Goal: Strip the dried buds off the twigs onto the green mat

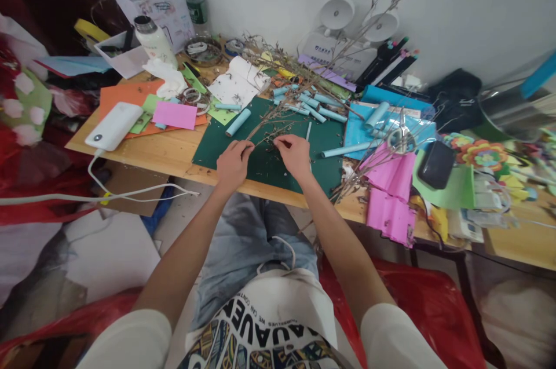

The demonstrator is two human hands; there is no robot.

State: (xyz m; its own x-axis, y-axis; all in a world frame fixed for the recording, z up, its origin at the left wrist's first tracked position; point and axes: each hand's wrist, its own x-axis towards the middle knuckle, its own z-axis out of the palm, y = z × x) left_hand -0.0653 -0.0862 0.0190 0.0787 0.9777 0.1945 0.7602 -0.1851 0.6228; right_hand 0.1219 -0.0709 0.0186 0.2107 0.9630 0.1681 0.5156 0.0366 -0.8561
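Left fingers (247, 149) pinch a dry twig (266, 120) near scattered blue tubes (238, 123).

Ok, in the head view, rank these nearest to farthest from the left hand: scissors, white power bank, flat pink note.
1. Pink note: left of the left hand.
2. White power bank: farther left, past the note.
3. Scissors: far right, beyond the right hand.
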